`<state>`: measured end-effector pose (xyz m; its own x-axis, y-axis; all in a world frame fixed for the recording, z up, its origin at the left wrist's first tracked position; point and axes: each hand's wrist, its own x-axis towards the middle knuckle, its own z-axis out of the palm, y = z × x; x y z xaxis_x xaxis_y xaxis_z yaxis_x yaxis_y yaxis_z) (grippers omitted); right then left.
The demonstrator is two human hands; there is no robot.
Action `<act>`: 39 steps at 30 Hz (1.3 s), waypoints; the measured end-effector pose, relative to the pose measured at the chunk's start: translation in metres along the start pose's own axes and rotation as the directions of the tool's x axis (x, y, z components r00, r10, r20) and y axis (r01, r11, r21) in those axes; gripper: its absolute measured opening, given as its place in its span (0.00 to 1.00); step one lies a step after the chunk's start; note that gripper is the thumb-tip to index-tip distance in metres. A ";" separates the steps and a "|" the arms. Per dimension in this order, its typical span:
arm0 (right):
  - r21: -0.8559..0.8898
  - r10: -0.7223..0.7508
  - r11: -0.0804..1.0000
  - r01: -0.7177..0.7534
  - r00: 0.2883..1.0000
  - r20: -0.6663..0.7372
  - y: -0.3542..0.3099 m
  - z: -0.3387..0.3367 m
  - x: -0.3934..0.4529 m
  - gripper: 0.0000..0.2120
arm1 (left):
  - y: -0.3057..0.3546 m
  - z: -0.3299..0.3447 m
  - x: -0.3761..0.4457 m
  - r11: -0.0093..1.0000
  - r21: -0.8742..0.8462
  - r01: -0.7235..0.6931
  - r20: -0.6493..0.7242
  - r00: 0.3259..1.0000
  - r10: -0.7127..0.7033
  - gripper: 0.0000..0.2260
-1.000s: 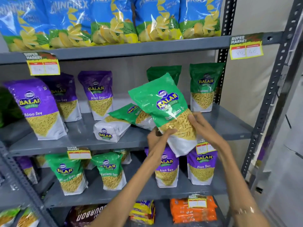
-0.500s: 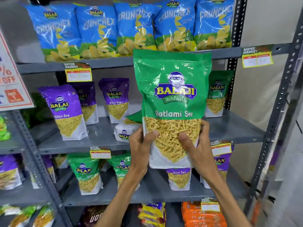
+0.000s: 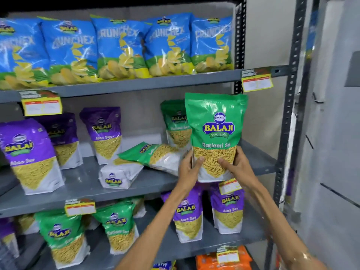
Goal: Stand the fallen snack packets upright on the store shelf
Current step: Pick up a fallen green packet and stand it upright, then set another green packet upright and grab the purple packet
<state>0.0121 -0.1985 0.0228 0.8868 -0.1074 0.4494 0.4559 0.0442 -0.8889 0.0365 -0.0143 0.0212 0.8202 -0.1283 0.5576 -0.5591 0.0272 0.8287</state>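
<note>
At the right end of the grey metal middle shelf, a glossy green Ratlami Sev pouch is gripped upright by both hands, left and right, closed around its lower sides so the base can be seated flat. Two fallen packets remain beside it.

Both hands hold a green Ratlami Sev packet upright at the right end of the middle shelf. The left hand clasps its lower left edge, and the right hand its lower right, thumbs pressed on the clear window. Just left of it a second green packet lies toppled, leaning on a white-bottomed packet lying flat. Another green packet stands behind. Purple Aloo Sev packets stand further left (print blurred). Blue Crunchex bags line the shelf above.
</note>
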 end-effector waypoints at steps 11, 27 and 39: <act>-0.058 0.114 0.991 -0.116 0.992 -0.050 0.057 -0.114 0.114 0.30 | -0.079 0.119 0.105 0.975 -0.088 0.204 0.037 0.979 -0.202 0.19; -0.305 -0.309 0.926 0.224 0.913 -0.267 0.059 -0.044 0.065 0.10 | -0.032 0.066 0.032 0.998 -0.060 -0.029 -0.449 0.893 -0.001 0.07; -0.585 0.405 0.805 -0.097 0.811 0.422 0.037 0.153 0.178 0.35 | -0.013 -0.086 0.045 0.641 -0.461 0.614 -0.537 0.382 -0.752 0.38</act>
<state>0.1983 -0.0643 0.0838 0.9359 0.3497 0.0421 0.2364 -0.5351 -0.8110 0.0911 0.0646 0.0392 0.7987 0.4634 -0.3839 0.2014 0.3954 0.8962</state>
